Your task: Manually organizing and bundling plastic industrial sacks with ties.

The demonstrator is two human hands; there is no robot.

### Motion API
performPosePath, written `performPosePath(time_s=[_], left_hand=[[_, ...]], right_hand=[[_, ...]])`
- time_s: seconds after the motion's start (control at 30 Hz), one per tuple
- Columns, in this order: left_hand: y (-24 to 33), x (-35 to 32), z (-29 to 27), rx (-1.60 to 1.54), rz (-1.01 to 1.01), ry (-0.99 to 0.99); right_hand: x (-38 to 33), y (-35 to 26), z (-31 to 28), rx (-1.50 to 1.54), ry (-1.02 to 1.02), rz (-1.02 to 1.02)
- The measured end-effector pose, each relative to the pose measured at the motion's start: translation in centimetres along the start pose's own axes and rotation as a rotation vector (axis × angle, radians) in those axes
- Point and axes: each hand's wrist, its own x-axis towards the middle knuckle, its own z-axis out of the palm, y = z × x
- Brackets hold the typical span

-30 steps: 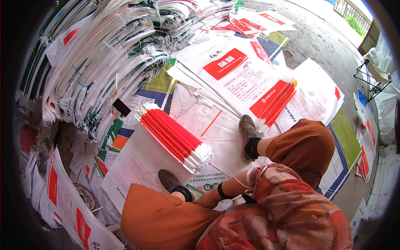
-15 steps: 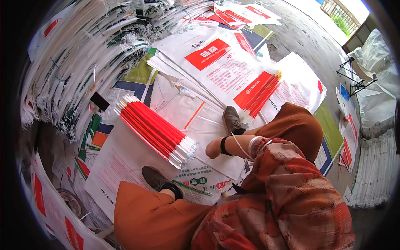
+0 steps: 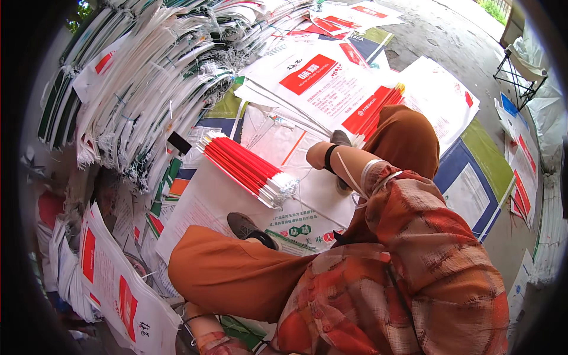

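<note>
My right hand (image 3: 318,155) is closed at the end of a bent forearm with a black wristband. It is above the white printed sacks, beside my right shoe, and its fingers are turned away from view. My left forearm (image 3: 204,325) shows at the lower left beside my bent knee, which hides that hand's fingers. Between my feet and the tall stack lies a bundle of red strips with frayed white ends (image 3: 245,168). A second bundle of red strips (image 3: 378,106) lies partly behind my right knee.
A tall stack of folded white woven sacks (image 3: 154,89) rises at the left. Red-and-white printed sacks (image 3: 112,278) stand near my left knee. Flat sacks (image 3: 322,83) cover the floor ahead. A black-framed folding stool (image 3: 520,77) is at the far right.
The view has shifted, so the sacks and strip bundle appear farther right and higher. My left forearm has come into view beside the knee. My right arm stays bent over the sacks.
</note>
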Motion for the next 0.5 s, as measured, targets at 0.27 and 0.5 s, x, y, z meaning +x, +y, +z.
performPosePath(time_s=[0.27, 0.5], left_hand=[[3.6, -6.0, -3.4, -0.068, -0.06, 0.059], [6.6, 0.9, -5.7, 0.303, -0.023, -0.021]], right_hand=[[-2.4, -1.5, -6.2, -0.076, 0.15, -0.073], [5.1, 6.1, -7.1, -0.064, 0.125, 0.069]])
